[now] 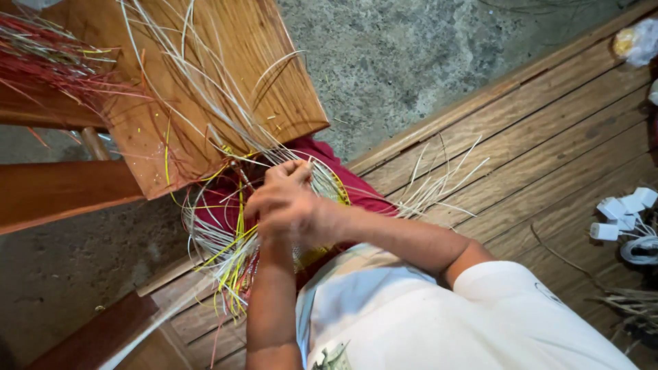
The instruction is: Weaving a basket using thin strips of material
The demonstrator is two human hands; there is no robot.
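Both hands are bunched close together over the weaving, and the fingers are pinched tight on thin strips. The right hand (pixel 291 199) sits on top, its fingers (pixel 288 170) curled around a few pale strands near the rim. The left hand (pixel 264 223) is mostly hidden under the right one, so I cannot tell just how its fingers are set, but it looks closed on the work too. The thing they hold is a round woven basket piece (pixel 329 185), resting on the person's lap on a dark red cloth (pixel 356 185), in the middle of the scene. A curved part with a yellow edge is already woven tight. A lot looks left to do, because many loose strips (pixel 205 89) stick out long and free, going far and left, and more hang down near. The strips are thin, flat and bendy, mostly pale cream, with some bright yellow ones (pixel 236 264). A red bundle (pixel 48 58) lies far left on a smooth brown wooden bench (pixel 274 82). The floor is rough grey, and to the right are wooden boards (pixel 548 151) with some small white plugs and cords (pixel 627 219).
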